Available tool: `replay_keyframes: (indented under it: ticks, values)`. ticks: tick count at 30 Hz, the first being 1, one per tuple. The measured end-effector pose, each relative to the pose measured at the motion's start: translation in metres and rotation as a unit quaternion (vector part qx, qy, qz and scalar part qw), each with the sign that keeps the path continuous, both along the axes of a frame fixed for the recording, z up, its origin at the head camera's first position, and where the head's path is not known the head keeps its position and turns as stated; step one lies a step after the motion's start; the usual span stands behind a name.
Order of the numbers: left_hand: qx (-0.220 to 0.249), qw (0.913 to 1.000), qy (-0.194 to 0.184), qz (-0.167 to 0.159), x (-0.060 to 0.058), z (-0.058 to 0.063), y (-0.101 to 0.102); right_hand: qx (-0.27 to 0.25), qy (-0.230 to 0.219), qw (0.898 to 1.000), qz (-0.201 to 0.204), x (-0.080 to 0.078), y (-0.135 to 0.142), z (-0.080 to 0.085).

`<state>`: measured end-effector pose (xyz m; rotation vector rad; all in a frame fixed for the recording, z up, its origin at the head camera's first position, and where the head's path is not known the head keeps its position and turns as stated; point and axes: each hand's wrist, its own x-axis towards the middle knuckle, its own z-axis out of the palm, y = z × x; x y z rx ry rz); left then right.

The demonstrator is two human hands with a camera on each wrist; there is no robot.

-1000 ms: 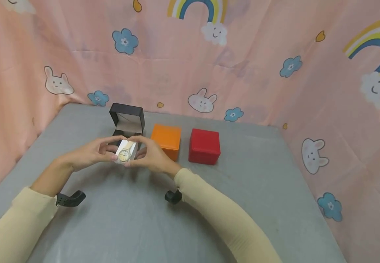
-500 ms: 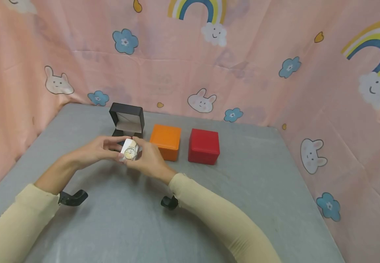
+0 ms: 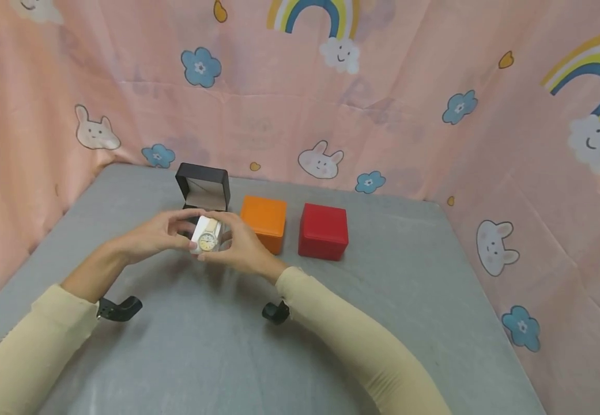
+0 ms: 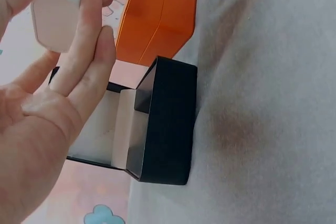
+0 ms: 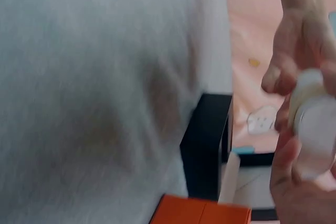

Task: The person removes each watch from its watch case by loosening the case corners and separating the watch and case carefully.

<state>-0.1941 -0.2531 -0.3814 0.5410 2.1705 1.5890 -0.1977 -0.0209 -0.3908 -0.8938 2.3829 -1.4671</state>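
A wristwatch (image 3: 208,240) with a pale yellow strap and round dial is wrapped on a white watch cushion (image 3: 199,227). My left hand (image 3: 157,236) grips the cushion from the left, thumb at the lower corner. On the other side, my right hand (image 3: 242,245) pinches it between thumb and fingers. In the left wrist view, the cushion's pale end (image 4: 55,22) shows between my left fingers. The watch is blurred in the right wrist view. Just behind my hands stands a black watch box (image 3: 203,183), its lid raised and its inside light-lined.
A closed orange box (image 3: 263,216) sits right of the black one, close behind my right hand. Further right is a closed red box (image 3: 323,230). Grey cloth (image 3: 408,300) covers the table, and a pink patterned curtain (image 3: 258,104) hangs behind it.
Both hands have shifted slightly right and up with the watch. The right fingers closed in, then spread apart again around it. The boxes have stayed put.
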Motion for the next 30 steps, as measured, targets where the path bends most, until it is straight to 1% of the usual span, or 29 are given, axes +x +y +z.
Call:
replay_keyframes:
  ticks: [3, 5, 7, 10, 13, 16, 18, 20, 23, 26, 28, 30]
  values:
    - [0.007, 0.9997, -0.011, -0.019, 0.001, -0.001, -0.002, -0.016, -0.026, 0.999, 0.027, -0.003, 0.003, -0.001]
    - [0.014, 0.9995, -0.014, -0.024, 0.002, -0.001, -0.002, -0.025, -0.035, 0.998, 0.037, -0.004, 0.005, -0.001]
    - [0.023, 0.9993, -0.012, -0.029, 0.002, -0.001, -0.002, -0.031, -0.035, 0.998, 0.041, -0.004, 0.005, 0.000]
    - [0.036, 0.9987, -0.009, -0.034, 0.002, -0.003, 0.000, -0.035, -0.036, 0.998, 0.036, -0.004, 0.006, 0.000]
    - [0.047, 0.9980, -0.012, -0.039, 0.002, -0.005, 0.002, -0.045, -0.052, 0.997, 0.025, -0.004, 0.007, -0.002]
    - [0.051, 0.9979, -0.016, -0.037, 0.002, -0.007, 0.003, -0.066, -0.072, 0.995, 0.024, -0.002, 0.008, -0.003]
    - [0.049, 0.9981, -0.016, -0.033, 0.002, -0.008, 0.003, -0.073, -0.073, 0.994, 0.024, -0.001, 0.008, -0.004]
    - [0.043, 0.9987, -0.012, -0.026, 0.003, -0.008, 0.003, -0.065, -0.049, 0.997, 0.019, 0.001, 0.008, -0.005]
    - [0.027, 0.9996, -0.003, -0.011, 0.004, -0.008, 0.004, -0.031, 0.022, 0.999, 0.005, 0.005, 0.006, -0.007]
    - [0.007, 0.9999, 0.009, 0.003, 0.005, -0.008, 0.006, 0.000, 0.098, 0.995, -0.009, 0.008, 0.004, -0.007]
    - [-0.005, 0.9998, 0.018, 0.009, 0.005, -0.008, 0.009, 0.016, 0.125, 0.992, -0.017, 0.008, 0.003, -0.007]
    - [-0.017, 0.9994, 0.027, 0.016, 0.004, -0.009, 0.012, 0.034, 0.141, 0.989, -0.024, 0.008, 0.003, -0.007]
